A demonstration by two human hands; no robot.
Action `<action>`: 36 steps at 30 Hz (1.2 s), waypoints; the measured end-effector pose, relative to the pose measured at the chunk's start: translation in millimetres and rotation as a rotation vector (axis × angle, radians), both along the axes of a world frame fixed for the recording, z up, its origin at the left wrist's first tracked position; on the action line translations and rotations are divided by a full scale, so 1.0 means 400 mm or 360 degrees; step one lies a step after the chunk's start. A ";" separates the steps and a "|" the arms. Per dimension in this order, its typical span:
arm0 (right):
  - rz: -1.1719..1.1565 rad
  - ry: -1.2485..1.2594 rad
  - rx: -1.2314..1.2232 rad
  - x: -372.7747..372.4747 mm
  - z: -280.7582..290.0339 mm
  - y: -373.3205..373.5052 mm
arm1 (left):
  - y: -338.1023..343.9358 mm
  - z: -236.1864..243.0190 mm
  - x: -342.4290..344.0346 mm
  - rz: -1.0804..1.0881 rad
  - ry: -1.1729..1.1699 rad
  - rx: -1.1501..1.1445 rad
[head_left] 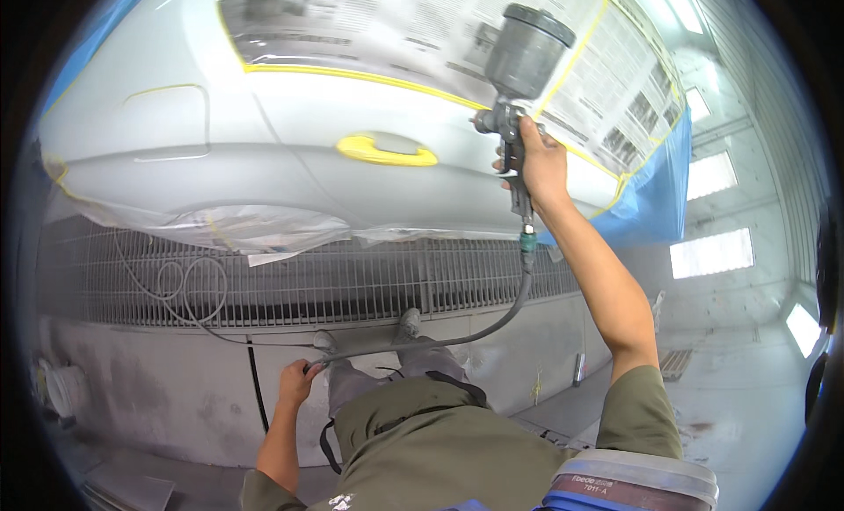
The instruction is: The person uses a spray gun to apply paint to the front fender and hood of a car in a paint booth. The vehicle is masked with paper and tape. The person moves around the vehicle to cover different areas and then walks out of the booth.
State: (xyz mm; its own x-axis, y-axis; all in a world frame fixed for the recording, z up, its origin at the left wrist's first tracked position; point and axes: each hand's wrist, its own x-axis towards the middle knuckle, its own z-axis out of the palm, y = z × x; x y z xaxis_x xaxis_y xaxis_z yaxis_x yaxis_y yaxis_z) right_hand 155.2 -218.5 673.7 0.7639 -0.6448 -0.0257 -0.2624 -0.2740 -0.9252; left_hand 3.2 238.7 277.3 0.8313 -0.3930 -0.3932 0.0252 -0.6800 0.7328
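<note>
My right hand (543, 164) is closed round the grip of a spray gun (508, 129), raised in front of the car's side. A dark, smoky paint cup (527, 54) sits on top of the gun. From a green fitting (527, 240) under the grip, a grey air hose (492, 328) curves down and left. My left hand (297, 379) is wrapped round that hose, low beside my legs. The car's side panel (290, 115) is pale grey-white. Yellow masking covers its door handle (387, 150), and newspaper (378, 28) edged with yellow tape covers the windows.
Blue sheeting (651, 190) hangs at the car's right end. Clear plastic film (255, 225) lines its lower edge. Below runs a metal floor grating (369, 282), with hose loops (198, 291) lying over it. A white bucket (66, 390) stands at the left. Bright wall lights (714, 253) line the right.
</note>
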 end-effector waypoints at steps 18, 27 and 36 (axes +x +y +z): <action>0.0661 -0.0174 -0.0014 0.428 0.026 0.467 | 0.110 -0.048 -0.166 0.0401 0.0189 -0.0029; 0.0219 0.0067 -0.0049 0.168 -0.019 0.041 | -0.017 -0.055 -0.061 0.0066 0.0057 -0.0067; -0.0238 0.0005 0.0118 -0.190 -0.024 -0.501 | -0.335 0.013 0.014 -0.0383 0.0021 0.0089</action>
State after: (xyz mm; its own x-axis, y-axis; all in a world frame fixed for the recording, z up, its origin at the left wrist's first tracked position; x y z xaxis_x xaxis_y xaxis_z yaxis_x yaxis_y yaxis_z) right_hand 79.2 -419.1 664.0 0.6595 -0.7474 -0.0797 -0.2983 -0.1629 -0.9404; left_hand 8.8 104.5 282.5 0.7112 -0.5561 -0.4301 -0.1331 -0.7073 0.6943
